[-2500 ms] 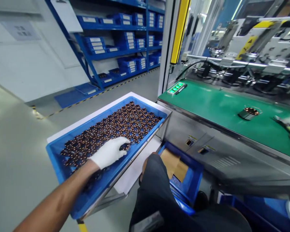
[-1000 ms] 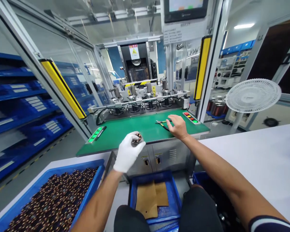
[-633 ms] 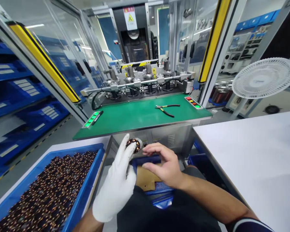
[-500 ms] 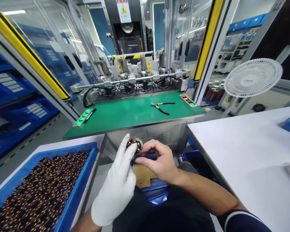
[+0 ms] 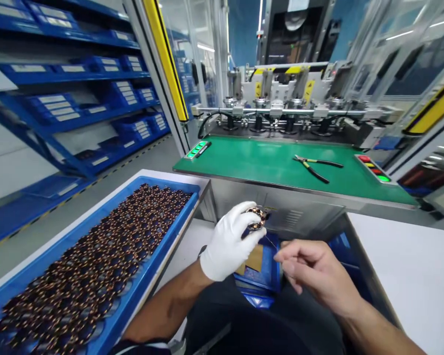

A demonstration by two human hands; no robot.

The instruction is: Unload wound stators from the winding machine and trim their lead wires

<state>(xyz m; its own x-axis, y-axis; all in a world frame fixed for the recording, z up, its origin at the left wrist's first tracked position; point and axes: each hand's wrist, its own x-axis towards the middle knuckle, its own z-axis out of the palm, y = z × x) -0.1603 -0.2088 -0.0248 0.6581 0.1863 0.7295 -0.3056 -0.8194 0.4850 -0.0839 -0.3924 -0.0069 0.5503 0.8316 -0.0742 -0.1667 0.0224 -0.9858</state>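
My left hand (image 5: 230, 241), in a white glove, is closed round a small round copper-wound coil part (image 5: 256, 218) and holds it up over my lap. My bare right hand (image 5: 311, 268) is just right of it, thumb and forefinger pinched on a thin wire (image 5: 271, 241) that runs from the part. A blue tray (image 5: 133, 301) at my left is packed with several like copper-wound parts (image 5: 96, 261). Below my hands sits a blue bin (image 5: 266, 271) with brown card in it.
A green work mat (image 5: 266, 165) lies ahead with pliers (image 5: 313, 165) on it, a green button strip (image 5: 197, 149) at its left and coloured buttons (image 5: 373, 168) at its right. Behind it stands a machine with spindles (image 5: 281, 106). Blue shelving (image 5: 77, 103) is left, a white table (image 5: 410, 276) right.
I took one part from the tray with my left hand and brought it over my lap. My right hand left the pliers on the mat, met the part and now draws a wire from it.
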